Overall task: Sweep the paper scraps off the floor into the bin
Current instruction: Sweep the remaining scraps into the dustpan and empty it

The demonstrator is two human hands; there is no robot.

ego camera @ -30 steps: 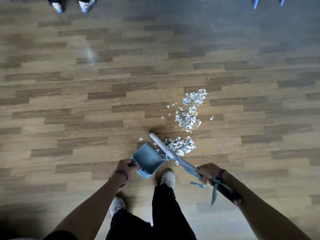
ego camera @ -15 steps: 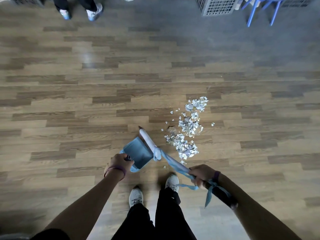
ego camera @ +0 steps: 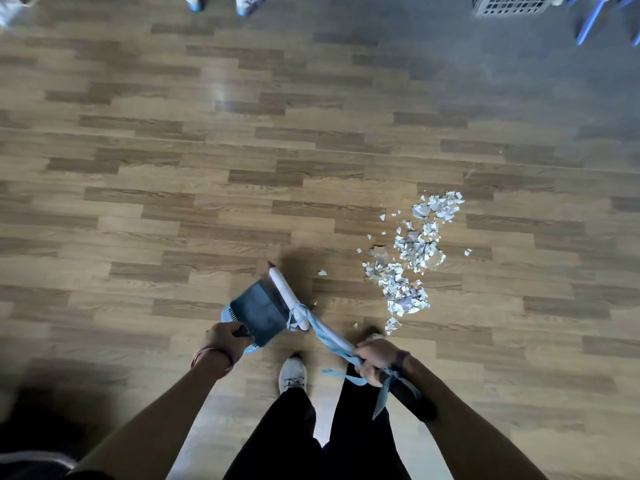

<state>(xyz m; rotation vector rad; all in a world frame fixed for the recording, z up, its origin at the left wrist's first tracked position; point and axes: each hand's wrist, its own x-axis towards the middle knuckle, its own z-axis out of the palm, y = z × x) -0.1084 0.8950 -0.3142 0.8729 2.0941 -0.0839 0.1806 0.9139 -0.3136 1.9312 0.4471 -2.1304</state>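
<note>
White paper scraps point(ego camera: 412, 258) lie in a long heap on the wooden floor point(ego camera: 173, 202), right of centre. My left hand point(ego camera: 225, 339) grips the handle of a blue dustpan point(ego camera: 258, 308), which sits low by the floor, left of the heap and apart from it. My right hand point(ego camera: 375, 358) holds the white brush point(ego camera: 294, 296) by its handle, with a blue ribbon tied round it. The brush head lies along the dustpan's right edge. No scraps show inside the pan.
A grey perforated crate point(ego camera: 509, 3) stands at the top right next to blue chair legs point(ego camera: 588, 26). Another person's shoes point(ego camera: 225, 1) are at the top centre. My own legs and a white shoe point(ego camera: 292, 375) are below the dustpan.
The dustpan and brush have drawn away to the left of the scrap heap, which the brush was touching a second ago. The view has shifted left and forward.
</note>
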